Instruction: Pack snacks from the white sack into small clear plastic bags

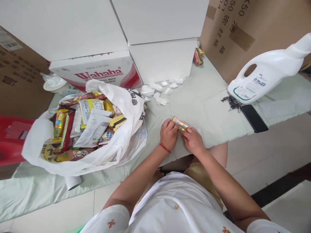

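Near the table's front edge, both my hands are closed on a small yellow-and-red snack packet [180,123] with a shiny wrapper. My left hand [168,134] grips its left end, a red string round the wrist. At the packet's lower right side, my right hand [193,139] holds it with the fingers bent over the wrapper. Some clear plastic peeks out beyond the right fingers. To the left stands a white plastic bag [131,129], its mouth wide, full of wrapped snacks [93,129]. Several crumpled clear plastic pieces [160,98] lie behind my hands.
A white detergent bottle [267,74], keys [233,103] and a black phone [254,118] are at the right. A Wahaba-type printed carton [97,72] and white boxes [162,58] line the back. Colourful packets [198,56] lie by the brown carton [243,38]. A cardboard-like tube [73,182] sits front left.
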The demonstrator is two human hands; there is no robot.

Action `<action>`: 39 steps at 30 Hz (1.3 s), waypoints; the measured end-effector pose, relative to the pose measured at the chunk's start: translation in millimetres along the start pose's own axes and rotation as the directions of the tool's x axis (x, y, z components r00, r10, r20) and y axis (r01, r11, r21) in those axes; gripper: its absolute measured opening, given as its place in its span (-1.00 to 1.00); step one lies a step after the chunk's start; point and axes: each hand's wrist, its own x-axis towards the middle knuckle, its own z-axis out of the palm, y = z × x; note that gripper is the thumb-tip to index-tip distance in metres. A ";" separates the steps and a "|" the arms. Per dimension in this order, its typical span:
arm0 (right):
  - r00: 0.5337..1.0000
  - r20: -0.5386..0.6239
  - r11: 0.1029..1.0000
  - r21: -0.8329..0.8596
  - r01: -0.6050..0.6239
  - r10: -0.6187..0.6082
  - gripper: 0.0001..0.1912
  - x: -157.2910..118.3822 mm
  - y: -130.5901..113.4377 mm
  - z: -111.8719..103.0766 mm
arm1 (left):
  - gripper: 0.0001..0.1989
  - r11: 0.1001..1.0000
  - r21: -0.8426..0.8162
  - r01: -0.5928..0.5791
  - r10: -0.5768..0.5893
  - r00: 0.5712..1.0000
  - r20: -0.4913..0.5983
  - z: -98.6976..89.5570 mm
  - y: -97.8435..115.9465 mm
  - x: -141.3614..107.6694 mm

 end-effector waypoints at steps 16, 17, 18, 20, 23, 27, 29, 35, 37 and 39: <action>0.995 0.093 0.920 0.387 -0.061 0.027 -0.69 -51.8 37.3 -76.5 | -0.27 0.989 0.057 -0.136 0.106 0.924 0.367 -5.0 25.1 -25.1; 0.994 0.055 0.933 0.343 -0.108 0.095 -0.68 -57.7 50.2 -85.3 | -0.29 0.989 0.044 -0.143 0.117 0.924 0.363 -4.7 23.3 -24.9; 0.990 0.001 0.953 0.267 -0.139 0.144 -0.67 -61.1 62.6 -91.3 | -0.31 0.988 0.028 -0.150 0.131 0.925 0.357 -4.3 21.3 -24.9; 0.990 -0.076 0.991 0.078 -0.109 0.115 -0.62 -60.4 81.9 -94.3 | -0.33 0.986 -0.007 -0.165 0.158 0.926 0.344 -3.4 17.5 -25.4; 0.997 -0.017 0.995 -0.070 0.074 -0.075 -0.47 -47.4 90.9 -83.6 | -0.33 0.983 -0.035 -0.178 0.180 0.925 0.335 -2.6 14.0 -26.3; 0.942 0.121 0.949 0.010 0.315 -0.314 -0.46 -34.4 80.2 -69.8 | -0.27 0.983 -0.057 -0.175 0.184 0.928 0.323 -1.6 12.7 -27.1; 0.915 0.097 0.919 0.092 0.384 -0.392 -0.57 -33.6 73.7 -69.6 | -0.27 0.982 -0.074 -0.175 0.189 0.934 0.302 0.2 11.5 -27.7; 0.932 0.061 0.894 0.314 0.321 -0.356 -0.72 -8.6 48.8 -76.9 | -0.35 0.965 -0.148 -0.215 0.255 0.895 0.367 2.2 4.7 -27.9; 0.956 0.131 0.905 0.377 0.198 -0.263 -0.75 10.7 39.8 -71.9 | -0.28 0.956 -0.211 -0.202 0.269 0.889 0.370 -1.8 3.6 -26.8; 0.973 0.203 0.903 0.429 0.013 -0.110 -0.80 27.0 31.7 -62.0 | -0.22 0.935 -0.317 -0.158 0.272 0.893 0.359 -6.9 5.2 -25.9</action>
